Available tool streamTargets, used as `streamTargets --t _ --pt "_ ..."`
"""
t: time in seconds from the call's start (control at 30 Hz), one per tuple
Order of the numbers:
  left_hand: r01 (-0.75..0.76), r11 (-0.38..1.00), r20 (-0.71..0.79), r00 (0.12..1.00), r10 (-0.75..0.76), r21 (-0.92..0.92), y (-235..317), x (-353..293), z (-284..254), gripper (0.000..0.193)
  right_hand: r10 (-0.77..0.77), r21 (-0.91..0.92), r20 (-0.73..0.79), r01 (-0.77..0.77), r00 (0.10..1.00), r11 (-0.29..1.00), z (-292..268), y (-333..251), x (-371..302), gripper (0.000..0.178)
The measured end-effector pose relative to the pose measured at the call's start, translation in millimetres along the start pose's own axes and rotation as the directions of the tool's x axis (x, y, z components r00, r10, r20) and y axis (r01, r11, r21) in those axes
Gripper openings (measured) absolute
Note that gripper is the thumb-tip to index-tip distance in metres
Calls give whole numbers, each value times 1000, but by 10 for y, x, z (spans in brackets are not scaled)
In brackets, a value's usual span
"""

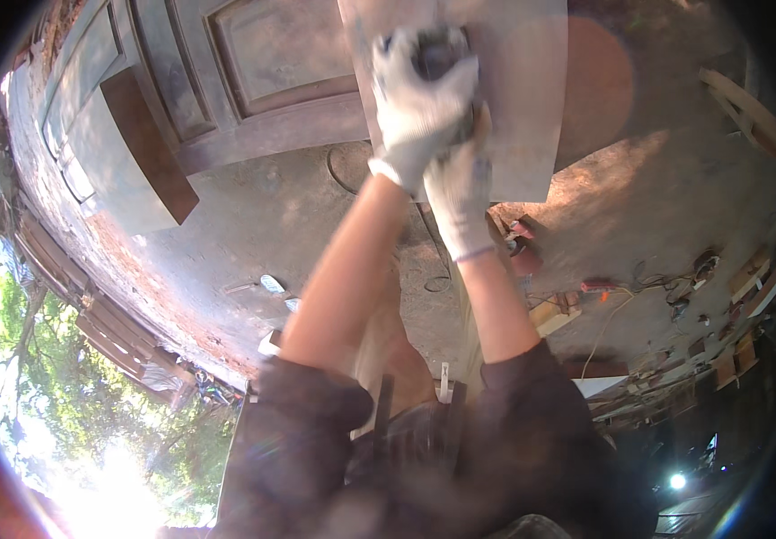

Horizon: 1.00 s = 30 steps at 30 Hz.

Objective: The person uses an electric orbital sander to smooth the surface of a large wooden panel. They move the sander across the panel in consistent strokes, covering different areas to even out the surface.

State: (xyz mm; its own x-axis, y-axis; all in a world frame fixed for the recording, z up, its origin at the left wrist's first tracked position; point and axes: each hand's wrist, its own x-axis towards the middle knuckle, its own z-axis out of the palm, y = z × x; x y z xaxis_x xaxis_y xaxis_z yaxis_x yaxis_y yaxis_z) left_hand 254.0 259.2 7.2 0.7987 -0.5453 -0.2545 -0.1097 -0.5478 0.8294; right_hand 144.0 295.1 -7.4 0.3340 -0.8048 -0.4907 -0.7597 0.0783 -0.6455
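My left hand (415, 103), in a white knit glove, is closed over the front of a dark, rounded hand tool (439, 56). Just behind it my right hand (461, 184), gloved the same way, is closed around the tool's rear. Motion blur and the gloves hide most of the tool, so its exact kind cannot be told. Beneath both hands lies a pale, flat board (524, 117), with the tool over its surface. A dark cord (431, 235) runs on the near side of the board, below my right wrist.
A panelled wooden door (284, 49) lies left of the board, with a loose brown-edged panel (145, 148) beside it. Red tool parts (523, 235) and a red power strip (598, 287) with tangled cords are on the floor at right. Wood pieces (747, 126) lie further right.
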Motion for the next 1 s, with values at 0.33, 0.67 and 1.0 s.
streamTargets --t 0.33,0.67,1.0 --pt "-113 928 165 969 181 -355 361 1970 271 43 -313 180 -181 344 932 922 -76 -646 1327 83" --pt "-51 999 96 994 51 -2 -470 -1242 -288 43 -126 -208 14 126 992 970 227 838 -1174 94" --pt "131 963 -6 991 -136 -237 -694 -717 -449 42 -55 -27 123 58 991 998 348 248 -763 102"
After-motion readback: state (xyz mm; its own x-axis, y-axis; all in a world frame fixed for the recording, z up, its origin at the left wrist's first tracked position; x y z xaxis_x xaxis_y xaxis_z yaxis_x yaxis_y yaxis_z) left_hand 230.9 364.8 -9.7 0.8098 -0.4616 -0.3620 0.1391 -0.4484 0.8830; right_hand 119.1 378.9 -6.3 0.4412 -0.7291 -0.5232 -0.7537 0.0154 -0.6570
